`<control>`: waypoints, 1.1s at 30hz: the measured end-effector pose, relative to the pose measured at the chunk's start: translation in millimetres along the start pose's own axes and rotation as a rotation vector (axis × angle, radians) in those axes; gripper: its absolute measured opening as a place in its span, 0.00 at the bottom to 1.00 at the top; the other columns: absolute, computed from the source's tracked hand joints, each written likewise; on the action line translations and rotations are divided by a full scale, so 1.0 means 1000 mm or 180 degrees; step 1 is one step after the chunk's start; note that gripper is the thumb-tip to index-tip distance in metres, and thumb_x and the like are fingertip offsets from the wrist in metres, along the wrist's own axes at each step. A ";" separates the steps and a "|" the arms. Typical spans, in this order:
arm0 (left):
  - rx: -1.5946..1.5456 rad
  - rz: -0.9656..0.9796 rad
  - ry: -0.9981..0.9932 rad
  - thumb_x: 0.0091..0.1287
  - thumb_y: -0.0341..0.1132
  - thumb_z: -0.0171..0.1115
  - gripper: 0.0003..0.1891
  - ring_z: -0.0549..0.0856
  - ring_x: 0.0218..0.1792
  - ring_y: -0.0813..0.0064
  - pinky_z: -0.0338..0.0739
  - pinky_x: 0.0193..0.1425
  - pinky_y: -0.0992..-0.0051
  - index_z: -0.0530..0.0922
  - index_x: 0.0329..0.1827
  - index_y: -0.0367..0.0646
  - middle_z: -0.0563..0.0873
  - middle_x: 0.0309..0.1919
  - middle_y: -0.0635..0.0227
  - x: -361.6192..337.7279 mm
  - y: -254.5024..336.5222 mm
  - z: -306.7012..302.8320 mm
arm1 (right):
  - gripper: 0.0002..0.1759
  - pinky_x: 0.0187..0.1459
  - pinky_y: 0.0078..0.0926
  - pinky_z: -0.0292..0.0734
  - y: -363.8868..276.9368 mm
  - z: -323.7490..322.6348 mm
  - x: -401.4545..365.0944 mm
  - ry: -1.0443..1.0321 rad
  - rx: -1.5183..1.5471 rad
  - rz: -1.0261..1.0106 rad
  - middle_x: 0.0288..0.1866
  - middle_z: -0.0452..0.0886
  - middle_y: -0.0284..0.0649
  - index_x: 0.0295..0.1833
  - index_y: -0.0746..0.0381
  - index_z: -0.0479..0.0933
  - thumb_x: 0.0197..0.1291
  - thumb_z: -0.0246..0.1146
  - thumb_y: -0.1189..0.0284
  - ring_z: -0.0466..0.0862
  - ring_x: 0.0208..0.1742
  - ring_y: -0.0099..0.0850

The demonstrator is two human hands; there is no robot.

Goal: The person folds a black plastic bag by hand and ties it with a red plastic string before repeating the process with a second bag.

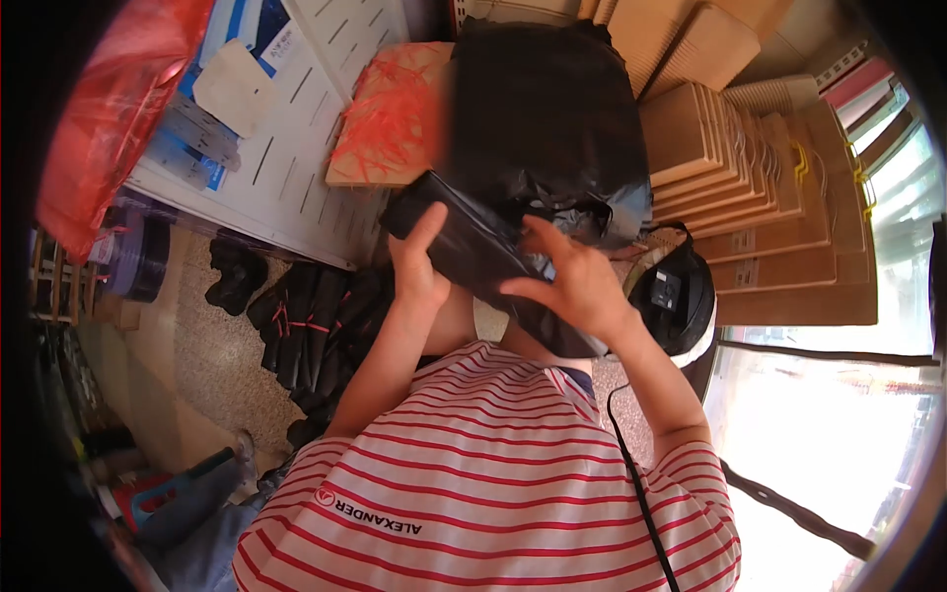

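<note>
My left hand [419, 259] grips a folded black plastic bag [469, 232] at its left end, thumb on top and the other fingers hidden beneath. The bag slants across my lap, slightly blurred. Over its right part is my right hand [582, 286], thumb and forefinger spread apart, fingertips right at the plastic. Just beyond both hands, a large pile of black plastic bags [543, 99] stands with its near edge crumpled.
Red plastic strips [400, 109] lie on a board left of the pile. Bundles of black bags tied with red string [301, 326] rest on the floor. Stacked flat cardboard [779, 266] leans at right, near a black bag [676, 296]. A red plastic sack [118, 109] hangs at upper left.
</note>
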State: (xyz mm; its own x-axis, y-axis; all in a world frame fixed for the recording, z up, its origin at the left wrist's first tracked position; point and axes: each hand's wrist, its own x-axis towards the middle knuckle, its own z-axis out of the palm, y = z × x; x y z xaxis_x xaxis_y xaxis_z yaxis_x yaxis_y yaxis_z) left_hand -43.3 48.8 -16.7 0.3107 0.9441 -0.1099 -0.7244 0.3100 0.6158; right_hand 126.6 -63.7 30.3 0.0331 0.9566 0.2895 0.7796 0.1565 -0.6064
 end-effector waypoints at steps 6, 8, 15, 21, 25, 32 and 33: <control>-0.0243 -0.0256 0.0261 0.66 0.36 0.65 0.16 0.84 0.50 0.68 0.79 0.58 0.64 0.79 0.55 0.42 0.85 0.49 0.66 0.009 0.004 -0.024 | 0.35 0.49 0.41 0.77 0.009 -0.007 -0.041 0.0120 0.0179 -0.0246 0.50 0.76 0.48 0.55 0.62 0.72 0.42 0.77 0.63 0.79 0.50 0.48; -0.0268 -0.0407 0.0163 0.67 0.40 0.65 0.18 0.84 0.52 0.65 0.78 0.60 0.62 0.79 0.56 0.42 0.85 0.51 0.64 0.010 0.003 -0.026 | 0.27 0.47 0.43 0.74 0.016 0.011 -0.057 -0.0181 0.0304 0.0178 0.44 0.79 0.48 0.54 0.62 0.73 0.50 0.71 0.66 0.80 0.47 0.49; -0.0220 -0.0777 -0.0252 0.67 0.40 0.65 0.15 0.85 0.50 0.66 0.78 0.59 0.62 0.80 0.52 0.43 0.86 0.49 0.64 0.000 0.002 -0.028 | 0.20 0.43 0.37 0.76 0.042 0.039 -0.076 -0.0357 0.1822 0.0618 0.40 0.84 0.50 0.53 0.65 0.74 0.60 0.68 0.67 0.84 0.40 0.45; -0.0261 -0.0669 -0.0244 0.69 0.42 0.61 0.17 0.84 0.50 0.65 0.79 0.58 0.63 0.79 0.54 0.41 0.85 0.49 0.62 0.000 0.001 -0.015 | 0.32 0.46 0.36 0.77 0.056 0.019 -0.072 -0.0410 0.1316 0.0579 0.40 0.83 0.48 0.56 0.64 0.72 0.51 0.74 0.57 0.84 0.42 0.43; -0.0400 -0.0564 -0.0233 0.68 0.41 0.62 0.17 0.84 0.50 0.65 0.78 0.58 0.63 0.79 0.55 0.41 0.85 0.49 0.63 0.002 0.004 -0.015 | 0.46 0.57 0.39 0.72 0.050 -0.003 -0.059 -0.0069 0.0584 0.0293 0.55 0.75 0.49 0.62 0.64 0.69 0.40 0.78 0.52 0.75 0.57 0.47; -0.0529 -0.0567 -0.0217 0.66 0.44 0.65 0.18 0.85 0.49 0.63 0.78 0.59 0.60 0.80 0.54 0.43 0.86 0.47 0.63 0.000 0.008 -0.007 | 0.43 0.58 0.35 0.71 0.055 0.002 -0.043 -0.0233 0.1385 0.0151 0.60 0.76 0.51 0.66 0.66 0.70 0.46 0.77 0.58 0.76 0.58 0.41; -0.0495 -0.0602 -0.0176 0.66 0.44 0.65 0.18 0.85 0.49 0.63 0.78 0.60 0.60 0.80 0.53 0.42 0.86 0.47 0.63 0.002 0.007 -0.011 | 0.36 0.53 0.29 0.74 0.054 0.002 -0.042 -0.0515 0.1981 0.0553 0.57 0.79 0.47 0.63 0.65 0.74 0.49 0.76 0.64 0.80 0.53 0.35</control>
State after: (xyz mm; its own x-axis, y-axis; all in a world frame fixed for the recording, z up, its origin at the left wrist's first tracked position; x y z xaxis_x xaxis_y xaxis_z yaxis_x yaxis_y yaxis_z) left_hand -54.8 53.8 -20.6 0.4799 0.8614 -0.1664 -0.7347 0.4982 0.4604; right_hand 165.8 -94.8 -16.0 -0.0062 0.9980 0.0636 0.2634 0.0630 -0.9626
